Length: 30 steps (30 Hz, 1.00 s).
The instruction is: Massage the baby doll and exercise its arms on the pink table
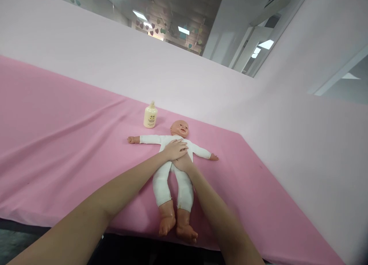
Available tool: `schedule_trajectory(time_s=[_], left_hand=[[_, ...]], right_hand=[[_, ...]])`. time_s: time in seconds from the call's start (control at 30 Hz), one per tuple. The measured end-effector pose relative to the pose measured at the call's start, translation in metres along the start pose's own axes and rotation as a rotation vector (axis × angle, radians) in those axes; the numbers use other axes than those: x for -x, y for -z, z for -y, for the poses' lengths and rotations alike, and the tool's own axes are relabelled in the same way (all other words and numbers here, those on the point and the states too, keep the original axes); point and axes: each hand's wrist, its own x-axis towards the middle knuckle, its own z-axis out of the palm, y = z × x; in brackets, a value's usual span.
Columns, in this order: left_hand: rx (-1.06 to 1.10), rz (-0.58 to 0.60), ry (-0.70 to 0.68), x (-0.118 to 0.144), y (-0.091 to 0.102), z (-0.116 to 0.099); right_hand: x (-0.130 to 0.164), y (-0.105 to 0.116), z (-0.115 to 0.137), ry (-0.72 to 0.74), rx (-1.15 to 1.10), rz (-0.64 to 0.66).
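A baby doll [185,186] with a soft white body and bare plastic head, hands and feet lies on its back, arms spread wide. My left hand [175,149] rests on the doll's chest, its fingers stretched out flat and crossing over my right hand. My right hand [183,163] lies flat on the doll's belly, and its fingers are mostly hidden beneath the left. Neither hand is gripping anything. Beyond the doll's outstretched arm, on the left, stands a cream pump bottle [150,117] with dark print.
A pink cloth [71,134] with some folds covers the table under the doll. White wall [201,88] runs along the far side and the right. Above it a window [172,23] shows ceiling lights and heart-shaped decorations.
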Motion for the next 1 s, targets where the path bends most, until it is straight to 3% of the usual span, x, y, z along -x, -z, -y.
schedule_trajectory(time_s=[0.1,0.33,0.57,0.63,0.77,0.87,1.0], left_hand=[[-0.066,0.057,0.045,-0.001,0.008,0.008],[-0.067,-0.017,0.167,0.019,0.008,0.033],[-0.068,-0.045,0.326,0.044,0.008,0.047],[-0.086,-0.020,0.244,0.044,0.010,0.044],[-0.065,0.099,-0.133,0.035,0.013,0.034],[-0.034,0.135,-0.235,0.029,0.015,0.028],[0.046,0.034,-0.306,0.028,0.014,0.028]], right_hand=[[0.006,0.007,0.008,0.005,-0.043,0.009],[0.025,0.017,0.016,-0.065,-0.135,0.086],[0.027,0.002,-0.006,-0.340,-0.224,-0.118],[0.024,-0.002,-0.012,-0.395,-0.224,-0.128],[0.013,0.000,-0.021,-0.424,-0.176,-0.081],[0.001,0.007,-0.030,-0.264,-0.188,-0.038],[-0.013,0.019,-0.039,0.050,-0.215,0.001]])
